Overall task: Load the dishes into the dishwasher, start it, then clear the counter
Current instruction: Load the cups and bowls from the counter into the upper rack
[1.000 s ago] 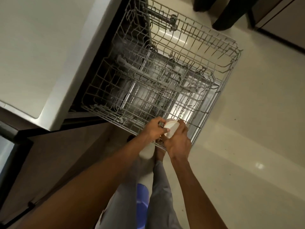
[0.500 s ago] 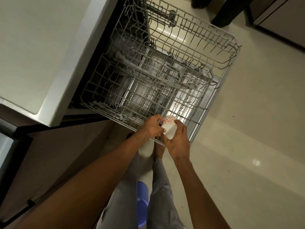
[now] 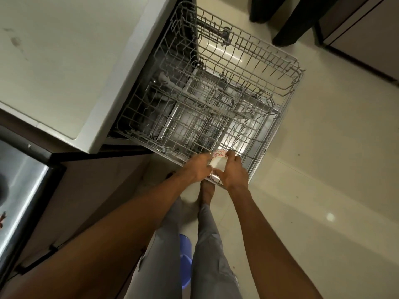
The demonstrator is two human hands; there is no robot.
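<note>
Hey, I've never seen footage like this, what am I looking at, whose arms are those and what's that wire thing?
This is one picture from a camera worn on a person's head, looking down at their own arms and legs. There is no robot. The wire thing is a dishwasher rack pulled out over the floor, beside a pale counter. At the rack's near edge, the left hand and right hand both hold a small white cup with a red pattern. A blue object lies on the floor between the legs.
</note>
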